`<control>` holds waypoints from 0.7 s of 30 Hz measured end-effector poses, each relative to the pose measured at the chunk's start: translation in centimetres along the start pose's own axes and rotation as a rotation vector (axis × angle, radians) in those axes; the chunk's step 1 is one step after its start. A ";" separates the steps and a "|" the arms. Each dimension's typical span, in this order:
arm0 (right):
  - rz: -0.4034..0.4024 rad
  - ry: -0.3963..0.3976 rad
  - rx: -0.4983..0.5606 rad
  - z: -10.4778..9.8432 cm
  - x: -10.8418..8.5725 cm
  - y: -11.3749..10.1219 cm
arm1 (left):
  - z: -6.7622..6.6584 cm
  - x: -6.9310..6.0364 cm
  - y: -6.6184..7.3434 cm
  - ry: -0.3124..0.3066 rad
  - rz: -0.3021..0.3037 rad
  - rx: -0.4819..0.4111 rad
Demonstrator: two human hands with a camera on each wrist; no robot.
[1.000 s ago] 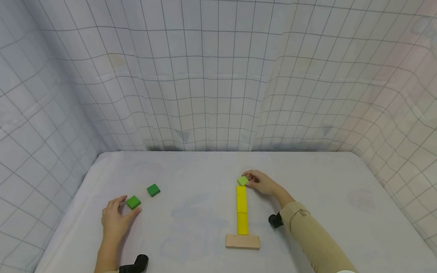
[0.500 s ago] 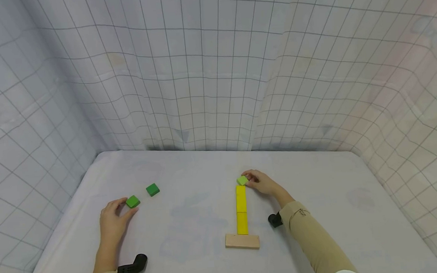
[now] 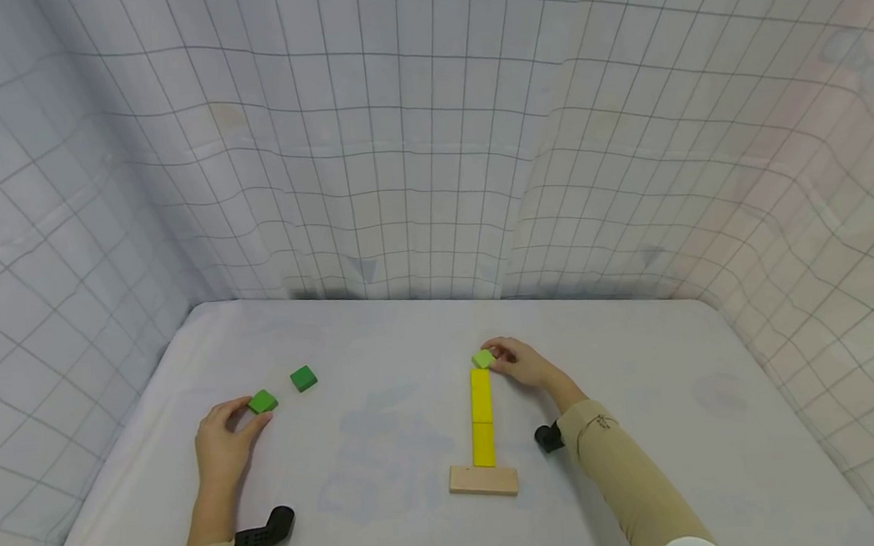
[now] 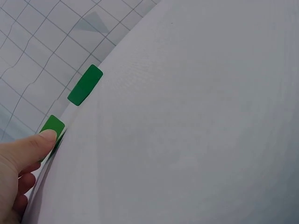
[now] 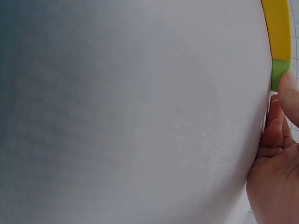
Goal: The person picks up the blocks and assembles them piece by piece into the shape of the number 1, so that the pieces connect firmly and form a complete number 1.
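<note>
In the head view my left hand [image 3: 224, 440] holds a green block [image 3: 263, 401] between thumb and fingers at the table's left. A darker green block [image 3: 304, 379] lies just beyond it, apart. My right hand [image 3: 521, 363] pinches a light green block [image 3: 483, 359] at the far end of two yellow blocks [image 3: 480, 398] laid end to end. The right wrist view shows the light green block [image 5: 280, 74] touching the yellow one [image 5: 279, 30]. Across the near end of the yellow row lies a wooden block [image 3: 483, 480].
A white cloth covers the table [image 3: 382, 351], with grid-patterned curtains [image 3: 429, 140] behind and at both sides. Each wrist carries a black device, the left one [image 3: 265, 531] close to the tabletop.
The left hand and its green block have shifted very slightly left in the head view. The right hand keeps its hold on the light green block at the same spot.
</note>
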State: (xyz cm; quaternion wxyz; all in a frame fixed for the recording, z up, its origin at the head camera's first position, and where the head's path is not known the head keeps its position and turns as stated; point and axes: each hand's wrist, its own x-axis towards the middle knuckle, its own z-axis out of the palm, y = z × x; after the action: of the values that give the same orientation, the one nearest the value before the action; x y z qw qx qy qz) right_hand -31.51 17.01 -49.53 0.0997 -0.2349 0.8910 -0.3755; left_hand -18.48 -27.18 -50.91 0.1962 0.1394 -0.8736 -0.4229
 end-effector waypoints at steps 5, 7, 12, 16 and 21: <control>-0.011 0.000 -0.008 0.0 -0.1 -0.1 | 0.0 -0.1 0.3 0.005 -0.040 -0.027; -0.023 -0.001 -0.011 -0.1 -0.1 -0.1 | 0.1 -0.2 0.4 0.010 -0.053 -0.036; -0.036 -0.002 -0.006 -0.1 -0.1 -0.1 | 0.9 -0.3 1.3 -0.002 -0.013 -0.067; -0.040 -0.002 -0.003 -0.1 -0.2 -0.1 | 1.8 -0.4 2.4 -0.034 0.046 -0.106; -0.038 -0.007 -0.003 -0.1 -0.2 0.1 | 3.0 -0.5 3.9 -0.091 0.108 -0.144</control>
State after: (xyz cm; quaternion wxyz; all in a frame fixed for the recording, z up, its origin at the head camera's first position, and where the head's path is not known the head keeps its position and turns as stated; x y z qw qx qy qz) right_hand -31.39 17.19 -49.51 0.0952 -0.2530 0.8866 -0.3753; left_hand -19.70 -22.54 -49.63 0.1886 0.0582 -0.8551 -0.4793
